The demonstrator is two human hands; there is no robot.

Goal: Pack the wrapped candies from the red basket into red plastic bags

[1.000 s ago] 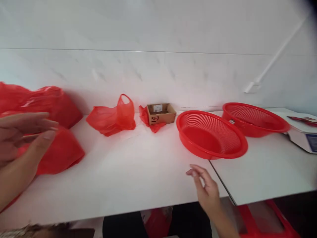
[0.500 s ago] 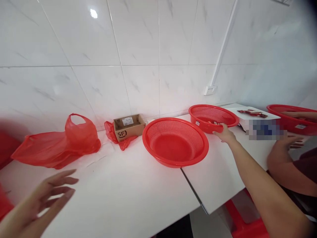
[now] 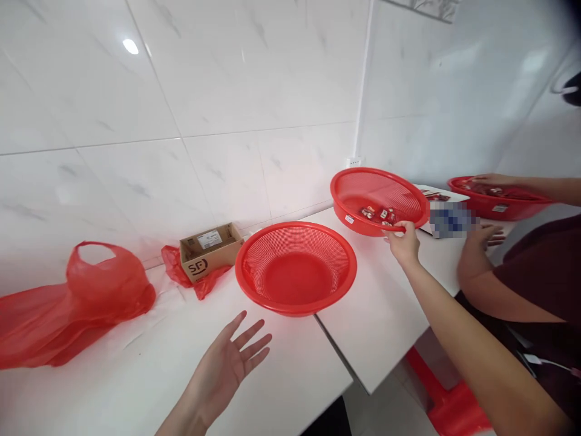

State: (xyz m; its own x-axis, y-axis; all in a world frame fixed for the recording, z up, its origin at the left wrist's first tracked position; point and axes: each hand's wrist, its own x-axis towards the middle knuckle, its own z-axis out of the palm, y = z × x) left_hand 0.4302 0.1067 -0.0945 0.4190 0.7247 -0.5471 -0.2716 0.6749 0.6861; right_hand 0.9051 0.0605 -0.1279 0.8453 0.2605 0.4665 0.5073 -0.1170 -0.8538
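Note:
My right hand (image 3: 403, 242) grips the near rim of a red plastic basket (image 3: 363, 227), which tilts toward me with its far side raised. Several small red-wrapped packets (image 3: 384, 215) lie in its near right part. My left hand (image 3: 230, 365) is open, palm up with fingers spread, above the white table (image 3: 290, 369). It holds nothing and is nearest to a second red basket (image 3: 297, 278), whose bottom is bare and whose sides are full of small holes.
A brown cardboard box (image 3: 213, 254) stands on red plastic by the wall. Red plastic bags (image 3: 109, 284) lie at the left. On the right, a co-worker's hand (image 3: 494, 180) reaches into another red basket (image 3: 499, 208), beside a white scale-like device (image 3: 447, 195) with packets on top.
My right hand has tipped up the basket it holds, and the packets inside show more. My left hand has moved right, turned palm up and spread its fingers. The view has swung right.

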